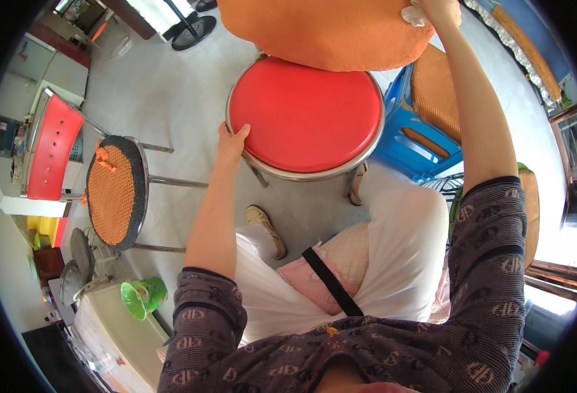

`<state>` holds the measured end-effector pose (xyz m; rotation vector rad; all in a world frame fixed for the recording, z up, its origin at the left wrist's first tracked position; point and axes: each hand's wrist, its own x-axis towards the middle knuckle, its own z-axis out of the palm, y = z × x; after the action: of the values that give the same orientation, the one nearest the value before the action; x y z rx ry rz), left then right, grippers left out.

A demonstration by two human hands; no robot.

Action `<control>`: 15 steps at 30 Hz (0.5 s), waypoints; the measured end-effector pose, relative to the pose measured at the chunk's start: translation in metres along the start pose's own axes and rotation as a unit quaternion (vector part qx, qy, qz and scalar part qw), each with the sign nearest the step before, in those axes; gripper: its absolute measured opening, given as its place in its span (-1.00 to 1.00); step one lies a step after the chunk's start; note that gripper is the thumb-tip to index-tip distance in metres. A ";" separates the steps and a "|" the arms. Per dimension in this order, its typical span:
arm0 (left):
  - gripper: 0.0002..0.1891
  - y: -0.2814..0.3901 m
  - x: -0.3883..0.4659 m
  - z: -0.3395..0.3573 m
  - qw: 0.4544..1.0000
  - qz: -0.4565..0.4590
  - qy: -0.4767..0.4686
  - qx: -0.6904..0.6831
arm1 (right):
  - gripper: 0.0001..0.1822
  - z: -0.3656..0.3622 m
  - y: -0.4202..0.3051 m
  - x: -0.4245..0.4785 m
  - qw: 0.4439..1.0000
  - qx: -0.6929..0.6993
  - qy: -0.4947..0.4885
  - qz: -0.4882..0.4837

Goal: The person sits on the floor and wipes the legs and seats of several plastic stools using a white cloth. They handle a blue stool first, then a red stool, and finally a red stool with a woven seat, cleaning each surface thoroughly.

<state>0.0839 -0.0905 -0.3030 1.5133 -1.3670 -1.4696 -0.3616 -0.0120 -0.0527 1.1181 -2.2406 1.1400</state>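
Before me stands a chair with a round, glossy red seat (308,115) in a metal rim. My left hand (233,141) grips the seat's left edge, thumb on top of the rim. Over the far side of the seat rises a broad orange plush surface (327,34); whether it is a covered backrest or a separate cushion I cannot tell. At the top right, my right hand (443,11) holds a crumpled white cloth or tissue (414,15) against its right edge. Part of that hand is cut off by the frame.
At left is a metal chair with a red backrest (55,147) and an orange-and-black woven seat pad (116,191). A blue plastic stool (416,130) bears a brown woven mat (433,91) at right. A green bin (143,297) lies tilted lower left. A black round stand base (193,33) is at the back.
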 end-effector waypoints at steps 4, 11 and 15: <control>-0.08 -0.020 0.010 -0.011 0.998 -0.004 -0.051 -0.022 | -0.47 0.008 0.007 0.000 0.999 -0.011 -0.028 0.025; -0.12 -0.041 -0.045 -0.033 0.990 -0.118 -0.071 -0.020 | -0.38 -0.006 -0.005 -0.019 0.999 -0.033 -0.030 0.012; -0.20 -0.076 -0.113 -0.043 0.979 -0.138 -0.119 -0.091 | -0.36 0.004 -0.016 -0.032 0.999 0.016 -0.038 0.005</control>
<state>0.1612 0.0263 -0.3297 1.4894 -1.1455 -1.9462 -0.3296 -0.0054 -0.0674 1.1844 -2.2946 1.1601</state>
